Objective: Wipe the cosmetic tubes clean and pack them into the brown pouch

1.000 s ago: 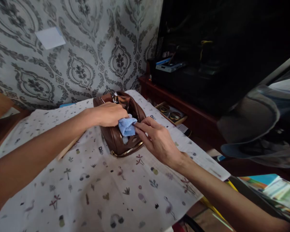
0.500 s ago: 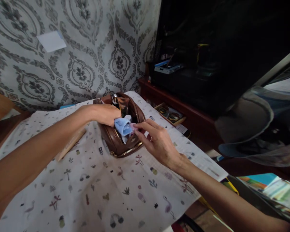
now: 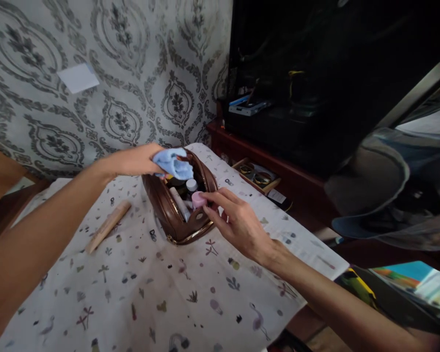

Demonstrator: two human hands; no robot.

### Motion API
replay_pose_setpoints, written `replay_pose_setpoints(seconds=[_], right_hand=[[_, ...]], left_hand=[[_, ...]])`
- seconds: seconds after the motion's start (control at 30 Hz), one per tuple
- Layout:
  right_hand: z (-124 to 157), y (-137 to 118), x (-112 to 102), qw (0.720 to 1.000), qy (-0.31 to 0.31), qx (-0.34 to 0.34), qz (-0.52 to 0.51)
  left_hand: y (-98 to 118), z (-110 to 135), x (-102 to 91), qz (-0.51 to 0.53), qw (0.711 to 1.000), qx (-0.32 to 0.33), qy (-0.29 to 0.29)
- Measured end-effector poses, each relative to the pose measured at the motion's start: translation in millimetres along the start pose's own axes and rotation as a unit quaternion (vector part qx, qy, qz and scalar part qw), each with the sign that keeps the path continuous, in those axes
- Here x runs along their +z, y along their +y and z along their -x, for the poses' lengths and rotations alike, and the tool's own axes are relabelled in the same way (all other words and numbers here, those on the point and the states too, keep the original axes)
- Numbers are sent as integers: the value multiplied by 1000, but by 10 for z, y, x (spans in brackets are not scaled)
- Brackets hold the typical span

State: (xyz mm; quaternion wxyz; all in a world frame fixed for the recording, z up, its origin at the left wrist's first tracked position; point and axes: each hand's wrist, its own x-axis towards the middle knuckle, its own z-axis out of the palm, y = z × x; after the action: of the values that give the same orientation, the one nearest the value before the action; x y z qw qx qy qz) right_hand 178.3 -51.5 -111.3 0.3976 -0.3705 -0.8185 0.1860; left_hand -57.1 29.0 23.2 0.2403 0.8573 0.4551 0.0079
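- Above the open bag (image 3: 168, 215), on my feed, the left hand (image 3: 139, 160) was closed tight on the cloth (image 3: 172, 164).
- I saw the bag lying on the tablecloth (image 3: 150, 293), with a tube (image 3: 179, 203) and a white-capped bottle (image 3: 191, 185) inside.
- At its near lip, the right hand (image 3: 238, 222) pinched the jar (image 3: 198, 199), thumb and forefinger narrow.
- I noted a stick (image 3: 108, 226) left of the bag, apart from it.
- Farther right, a tray (image 3: 255, 175) sat on a dark shelf.
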Motion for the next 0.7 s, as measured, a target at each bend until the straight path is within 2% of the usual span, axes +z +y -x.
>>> replay_pose_setpoints(seconds=[0.07,0.13,0.2,0.27,0.37,0.47,0.57,0.7], right_hand=[[4,-1,3,1000,0,2,2],[5,-6,7,1000,5,3,5],[5,-13,10,1000,7,3,8],[5,-18,14,1000,4,10,5],[5,-19,22,1000,0,20,-6],[1,-16,32,1000,4,20,-13],[-3,-14,33,1000,6,20,-17],[0,-18,22,999,8,16,-27]], left_hand=[[-63,55,-48,-14,999,-37,38],[-100,76,-29,-45,997,-53,38],[-97,68,27,-77,996,-41,28],[-58,36,82,-110,994,-23,9],[17,-47,130,-146,988,0,-51],[31,-151,155,-163,981,-11,-100],[-15,-227,171,-159,981,-36,-107],[-67,-233,152,-90,989,-18,-119]])
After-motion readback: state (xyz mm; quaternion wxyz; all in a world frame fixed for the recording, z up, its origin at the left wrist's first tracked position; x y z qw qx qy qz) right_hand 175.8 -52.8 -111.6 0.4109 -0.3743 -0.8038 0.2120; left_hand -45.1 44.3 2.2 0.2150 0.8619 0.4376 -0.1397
